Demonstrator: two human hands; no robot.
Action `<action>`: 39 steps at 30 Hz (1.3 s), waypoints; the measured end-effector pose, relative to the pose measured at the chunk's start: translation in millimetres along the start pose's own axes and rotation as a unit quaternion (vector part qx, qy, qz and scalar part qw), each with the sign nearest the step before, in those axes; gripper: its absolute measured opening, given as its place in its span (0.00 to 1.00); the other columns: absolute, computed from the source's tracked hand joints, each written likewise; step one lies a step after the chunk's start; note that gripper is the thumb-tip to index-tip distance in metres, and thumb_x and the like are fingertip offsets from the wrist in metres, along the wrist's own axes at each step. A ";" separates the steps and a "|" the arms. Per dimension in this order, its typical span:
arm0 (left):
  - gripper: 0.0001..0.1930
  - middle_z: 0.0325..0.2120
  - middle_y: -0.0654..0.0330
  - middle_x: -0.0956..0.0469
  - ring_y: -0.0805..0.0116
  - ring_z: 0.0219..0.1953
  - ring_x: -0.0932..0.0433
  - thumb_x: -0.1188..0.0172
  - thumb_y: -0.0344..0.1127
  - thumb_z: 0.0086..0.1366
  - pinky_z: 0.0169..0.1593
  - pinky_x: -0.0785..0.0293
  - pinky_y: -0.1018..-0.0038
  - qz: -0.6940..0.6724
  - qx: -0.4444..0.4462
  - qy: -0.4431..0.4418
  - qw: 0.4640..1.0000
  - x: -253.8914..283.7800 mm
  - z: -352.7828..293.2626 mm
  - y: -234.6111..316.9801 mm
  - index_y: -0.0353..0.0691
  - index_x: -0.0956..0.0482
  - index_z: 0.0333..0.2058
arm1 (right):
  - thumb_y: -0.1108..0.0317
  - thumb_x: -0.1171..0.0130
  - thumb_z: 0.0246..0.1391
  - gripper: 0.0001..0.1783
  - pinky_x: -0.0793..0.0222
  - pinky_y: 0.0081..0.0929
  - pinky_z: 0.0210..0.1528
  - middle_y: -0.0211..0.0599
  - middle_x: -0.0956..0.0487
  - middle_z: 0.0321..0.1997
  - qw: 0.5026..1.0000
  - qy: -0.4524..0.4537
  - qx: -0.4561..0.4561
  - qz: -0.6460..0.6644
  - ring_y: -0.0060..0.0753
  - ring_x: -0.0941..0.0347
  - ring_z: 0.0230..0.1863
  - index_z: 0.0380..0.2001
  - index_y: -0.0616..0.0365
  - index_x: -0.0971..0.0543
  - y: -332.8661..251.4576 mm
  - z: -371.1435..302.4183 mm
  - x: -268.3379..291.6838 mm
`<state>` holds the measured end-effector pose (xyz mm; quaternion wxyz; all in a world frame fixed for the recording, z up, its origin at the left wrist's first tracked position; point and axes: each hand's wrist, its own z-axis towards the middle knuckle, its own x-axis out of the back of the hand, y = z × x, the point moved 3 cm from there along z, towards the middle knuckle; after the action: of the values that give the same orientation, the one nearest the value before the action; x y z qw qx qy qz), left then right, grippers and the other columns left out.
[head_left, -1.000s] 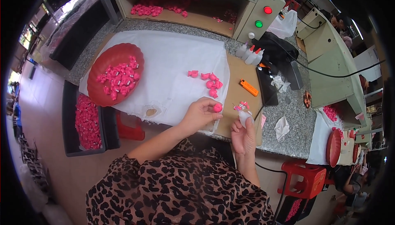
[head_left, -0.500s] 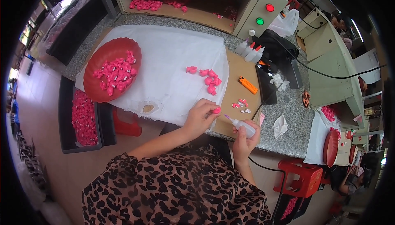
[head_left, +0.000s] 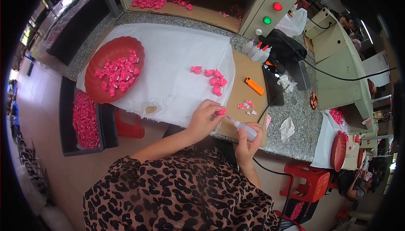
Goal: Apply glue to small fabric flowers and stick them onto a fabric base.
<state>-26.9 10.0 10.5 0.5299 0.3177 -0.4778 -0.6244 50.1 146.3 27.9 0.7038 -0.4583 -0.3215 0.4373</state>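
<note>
Between the thumb and fingers of my left hand (head_left: pixel 204 119) a small pink piece (head_left: pixel 221 111) is pinched, above the near edge of the white cloth (head_left: pixel 168 66). My right hand (head_left: pixel 249 143) is wrapped round a translucent squeeze bottle (head_left: pixel 246 131), tilted so that its thin purple nozzle points up and left. The nozzle's tip is close to the pink piece; whether they touch I cannot tell. A loose group of several like pink pieces (head_left: pixel 216 81) lies on the cloth beyond my hands. Many more fill a scalloped red bowl (head_left: pixel 95 83) at the left.
An orange lighter (head_left: pixel 254 85) and pink and silvery bits (head_left: pixel 246 105) lie on the cardboard (head_left: pixel 242 68) at right. Behind stand several white bottles (head_left: pixel 258 53). A machine with an open chamber (head_left: pixel 257 13) borders the far side. A black crate (head_left: pixel 67 134) of pink pieces sits lower left.
My right hand has shifted slightly up and left, bringing the bottle's nozzle up nearer to the pink piece. My left hand keeps its pinch almost in place.
</note>
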 end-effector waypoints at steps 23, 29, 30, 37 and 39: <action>0.08 0.30 0.57 0.32 0.72 0.25 0.28 0.43 0.23 0.50 0.28 0.30 0.81 0.023 -0.013 0.009 1.000 -0.6 1.6 1.1 0.32 0.27 0.31 | 0.76 0.51 0.49 0.09 0.36 0.16 0.33 0.38 0.36 0.34 0.999 -0.009 0.022 -0.046 0.24 0.35 0.30 0.34 0.63 0.37 0.0 3.3 1.3; 0.08 0.30 0.58 0.31 0.73 0.25 0.29 0.43 0.24 0.50 0.27 0.31 0.81 0.017 -0.012 0.010 1.000 -0.9 2.0 3.3 0.32 0.27 0.31 | 0.77 0.52 0.49 0.09 0.36 0.17 0.33 0.37 0.36 0.34 0.999 -0.005 0.021 -0.036 0.23 0.36 0.29 0.34 0.63 0.37 -1.5 5.2 1.0; 0.08 0.30 0.58 0.31 0.73 0.25 0.29 0.43 0.24 0.50 0.27 0.31 0.81 0.017 -0.011 0.010 1.000 -0.6 2.0 2.7 0.32 0.27 0.31 | 0.77 0.52 0.49 0.09 0.36 0.17 0.33 0.37 0.36 0.34 0.999 -0.005 0.021 -0.036 0.23 0.36 0.29 0.34 0.63 0.37 -1.3 5.8 0.9; 0.08 0.30 0.58 0.31 0.73 0.25 0.29 0.44 0.24 0.51 0.27 0.32 0.81 0.016 -0.008 -0.001 1.000 0.1 2.3 1.5 0.32 0.27 0.32 | 0.76 0.52 0.49 0.09 0.36 0.17 0.33 0.37 0.36 0.34 1.000 0.008 -0.006 -0.014 0.23 0.35 0.29 0.34 0.63 0.37 2.7 5.4 2.8; 0.08 0.30 0.58 0.31 0.73 0.25 0.29 0.44 0.24 0.51 0.27 0.32 0.81 0.017 -0.005 -0.004 1.000 0.5 2.6 2.5 0.32 0.27 0.32 | 0.75 0.52 0.50 0.09 0.36 0.17 0.32 0.37 0.36 0.34 1.000 0.010 -0.011 -0.013 0.23 0.35 0.29 0.34 0.63 0.37 1.7 5.6 2.5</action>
<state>-28.4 10.2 13.7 0.5403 0.3046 -0.4820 -0.6188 45.8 151.0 28.6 0.7078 -0.4657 -0.3252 0.4199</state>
